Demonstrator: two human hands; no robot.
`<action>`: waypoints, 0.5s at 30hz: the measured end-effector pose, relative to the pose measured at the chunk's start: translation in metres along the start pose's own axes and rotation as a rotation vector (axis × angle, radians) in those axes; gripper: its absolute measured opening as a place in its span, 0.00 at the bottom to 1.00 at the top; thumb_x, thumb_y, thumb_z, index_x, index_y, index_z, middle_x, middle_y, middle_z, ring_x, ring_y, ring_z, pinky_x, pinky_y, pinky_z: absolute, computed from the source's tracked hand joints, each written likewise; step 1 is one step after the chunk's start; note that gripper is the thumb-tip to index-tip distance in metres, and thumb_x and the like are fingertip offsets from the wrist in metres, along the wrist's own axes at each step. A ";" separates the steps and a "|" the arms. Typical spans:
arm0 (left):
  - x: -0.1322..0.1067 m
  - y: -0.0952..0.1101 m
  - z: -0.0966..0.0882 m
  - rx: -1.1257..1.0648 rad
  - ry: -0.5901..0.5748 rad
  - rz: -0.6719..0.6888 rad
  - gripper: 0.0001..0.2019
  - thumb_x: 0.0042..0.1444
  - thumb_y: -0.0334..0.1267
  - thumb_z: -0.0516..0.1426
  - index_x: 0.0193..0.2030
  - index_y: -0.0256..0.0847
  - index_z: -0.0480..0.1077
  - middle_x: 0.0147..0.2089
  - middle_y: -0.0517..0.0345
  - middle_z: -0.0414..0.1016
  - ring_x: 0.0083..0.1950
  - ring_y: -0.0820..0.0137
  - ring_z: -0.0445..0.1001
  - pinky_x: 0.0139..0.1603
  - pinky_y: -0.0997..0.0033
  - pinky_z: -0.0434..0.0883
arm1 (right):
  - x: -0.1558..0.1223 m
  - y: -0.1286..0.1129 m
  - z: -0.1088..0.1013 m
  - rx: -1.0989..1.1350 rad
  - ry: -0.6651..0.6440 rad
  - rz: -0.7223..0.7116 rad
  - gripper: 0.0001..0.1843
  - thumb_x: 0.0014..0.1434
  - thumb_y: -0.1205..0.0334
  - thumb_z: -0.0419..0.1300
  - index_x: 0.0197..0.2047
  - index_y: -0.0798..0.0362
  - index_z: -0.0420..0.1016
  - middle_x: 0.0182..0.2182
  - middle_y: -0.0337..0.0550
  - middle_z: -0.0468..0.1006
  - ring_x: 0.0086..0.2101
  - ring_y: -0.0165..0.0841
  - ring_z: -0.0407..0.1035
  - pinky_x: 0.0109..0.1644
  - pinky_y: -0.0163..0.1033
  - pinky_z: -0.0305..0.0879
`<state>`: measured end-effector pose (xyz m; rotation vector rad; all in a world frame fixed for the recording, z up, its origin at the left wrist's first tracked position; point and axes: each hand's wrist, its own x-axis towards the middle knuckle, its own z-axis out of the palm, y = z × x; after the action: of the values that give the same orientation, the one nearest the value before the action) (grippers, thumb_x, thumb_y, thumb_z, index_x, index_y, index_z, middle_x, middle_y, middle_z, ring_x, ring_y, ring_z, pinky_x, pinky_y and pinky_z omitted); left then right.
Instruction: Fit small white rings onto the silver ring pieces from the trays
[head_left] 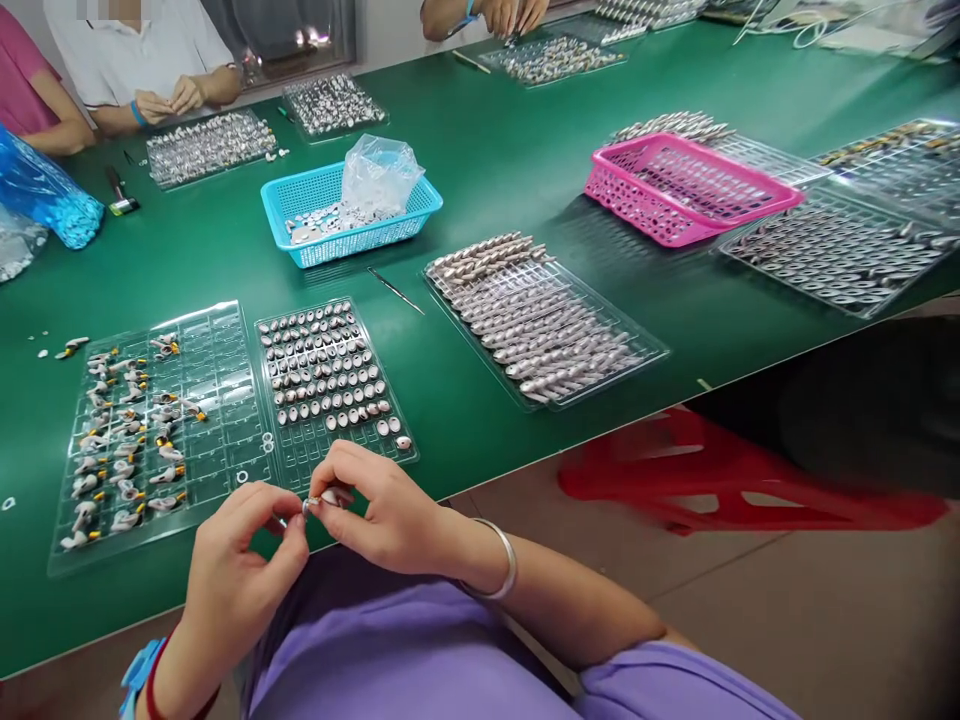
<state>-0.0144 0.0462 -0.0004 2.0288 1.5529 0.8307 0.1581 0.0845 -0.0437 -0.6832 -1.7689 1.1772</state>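
Observation:
My left hand and my right hand meet at the near edge of the green table, fingertips pinched together on a small silvery part. Just beyond them lies a clear tray filled with rows of small metal caps. To its left a second clear tray holds several assembled pieces with yellow tips. A silver bangle sits on my right wrist.
A clear tray of metal rods lies to the right, a thin tool beside it. Behind are a blue basket with a plastic bag and a pink basket. Other people's hands work at the far side. A red stool stands below.

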 end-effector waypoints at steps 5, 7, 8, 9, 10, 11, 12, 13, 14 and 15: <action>0.000 -0.004 0.002 -0.118 -0.027 -0.104 0.06 0.53 0.31 0.56 0.27 0.41 0.72 0.25 0.64 0.73 0.25 0.75 0.71 0.26 0.79 0.70 | 0.002 0.003 -0.001 0.060 -0.031 0.071 0.03 0.59 0.68 0.59 0.33 0.55 0.68 0.28 0.36 0.65 0.28 0.26 0.60 0.33 0.33 0.59; 0.000 -0.006 0.003 -0.164 -0.030 -0.140 0.06 0.53 0.32 0.57 0.26 0.41 0.71 0.24 0.64 0.72 0.25 0.75 0.70 0.25 0.79 0.69 | 0.002 0.004 -0.002 0.102 -0.054 0.117 0.03 0.59 0.67 0.59 0.33 0.55 0.69 0.28 0.36 0.65 0.27 0.26 0.59 0.32 0.33 0.58; -0.001 -0.006 0.004 -0.184 -0.034 -0.155 0.06 0.53 0.33 0.57 0.26 0.41 0.71 0.24 0.64 0.72 0.24 0.75 0.70 0.25 0.79 0.69 | 0.003 0.005 -0.003 0.128 -0.066 0.143 0.03 0.59 0.67 0.59 0.33 0.55 0.69 0.28 0.35 0.65 0.27 0.25 0.59 0.31 0.32 0.58; -0.001 -0.007 0.004 -0.200 -0.039 -0.170 0.06 0.53 0.33 0.57 0.26 0.41 0.71 0.24 0.65 0.72 0.24 0.75 0.70 0.25 0.79 0.69 | 0.003 0.005 -0.004 0.150 -0.077 0.166 0.03 0.59 0.66 0.59 0.33 0.55 0.69 0.28 0.35 0.65 0.26 0.25 0.59 0.31 0.32 0.58; -0.001 -0.007 0.004 -0.211 -0.045 -0.182 0.07 0.54 0.34 0.57 0.26 0.41 0.71 0.24 0.65 0.72 0.24 0.75 0.70 0.25 0.79 0.69 | 0.003 0.004 -0.005 0.165 -0.083 0.183 0.03 0.59 0.66 0.59 0.33 0.55 0.69 0.28 0.35 0.65 0.26 0.25 0.58 0.30 0.32 0.57; -0.001 -0.007 0.005 -0.214 -0.050 -0.192 0.07 0.54 0.34 0.57 0.26 0.41 0.72 0.24 0.65 0.72 0.25 0.75 0.70 0.25 0.79 0.69 | 0.003 0.004 -0.005 0.169 -0.082 0.192 0.03 0.59 0.66 0.59 0.33 0.55 0.69 0.28 0.35 0.65 0.26 0.25 0.58 0.30 0.32 0.57; -0.001 -0.007 0.005 -0.211 -0.054 -0.196 0.07 0.54 0.34 0.57 0.26 0.41 0.72 0.24 0.65 0.72 0.25 0.75 0.71 0.26 0.79 0.69 | 0.003 0.003 -0.005 0.158 -0.074 0.192 0.03 0.59 0.66 0.59 0.33 0.55 0.69 0.27 0.35 0.65 0.26 0.25 0.58 0.30 0.32 0.57; -0.001 -0.007 0.005 -0.199 -0.056 -0.196 0.07 0.55 0.35 0.57 0.26 0.41 0.72 0.24 0.64 0.73 0.25 0.75 0.71 0.26 0.79 0.69 | 0.003 0.003 -0.005 0.134 -0.063 0.186 0.03 0.59 0.67 0.59 0.33 0.55 0.68 0.27 0.35 0.65 0.26 0.25 0.58 0.30 0.32 0.57; -0.001 -0.007 0.005 -0.181 -0.054 -0.191 0.07 0.55 0.35 0.57 0.27 0.42 0.73 0.24 0.64 0.74 0.25 0.74 0.72 0.26 0.79 0.70 | 0.003 0.002 -0.005 0.101 -0.050 0.174 0.03 0.58 0.68 0.59 0.32 0.55 0.68 0.27 0.35 0.65 0.26 0.25 0.58 0.30 0.32 0.57; -0.001 -0.007 0.005 -0.159 -0.047 -0.180 0.07 0.54 0.35 0.57 0.27 0.41 0.73 0.25 0.63 0.75 0.26 0.74 0.73 0.27 0.79 0.70 | 0.002 0.002 -0.004 0.059 -0.037 0.157 0.03 0.58 0.69 0.58 0.32 0.55 0.68 0.28 0.35 0.65 0.27 0.26 0.58 0.31 0.32 0.57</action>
<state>-0.0156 0.0470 -0.0090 1.7555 1.5645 0.8034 0.1610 0.0886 -0.0440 -0.7809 -1.7281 1.3501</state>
